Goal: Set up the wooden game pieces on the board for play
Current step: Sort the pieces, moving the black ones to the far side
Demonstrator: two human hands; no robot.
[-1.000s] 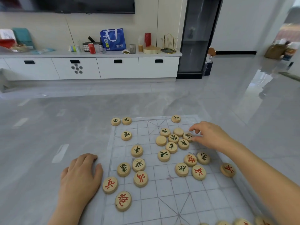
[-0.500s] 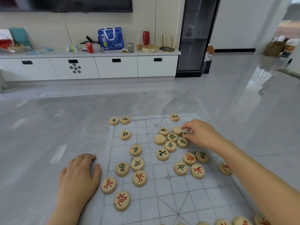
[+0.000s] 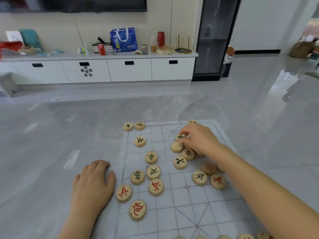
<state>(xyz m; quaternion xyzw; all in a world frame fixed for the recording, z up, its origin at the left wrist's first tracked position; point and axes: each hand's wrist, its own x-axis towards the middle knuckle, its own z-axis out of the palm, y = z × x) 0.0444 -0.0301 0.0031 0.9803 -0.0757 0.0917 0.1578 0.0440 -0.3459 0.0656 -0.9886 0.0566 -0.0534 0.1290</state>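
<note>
A translucent gridded board sheet lies on the grey floor. Several round wooden pieces with green or red characters are scattered over it. My right hand reaches over the cluster at the board's far middle and pinches a green-lettered piece with its fingertips. A blank-faced piece and another green piece lie just below it. My left hand rests flat on the floor beside the board's left edge, next to a red-lettered piece. Two green pieces sit at the far left corner.
More pieces line the bottom edge of the view. Grey floor surrounds the board. A white low cabinet with a blue bag and clutter stands far behind; a dark glass cabinet is to its right.
My right hand has slid left across the far cluster and now pinches a green piece. My forearm now hides the pieces at the right. The left hand has stayed put.
</note>
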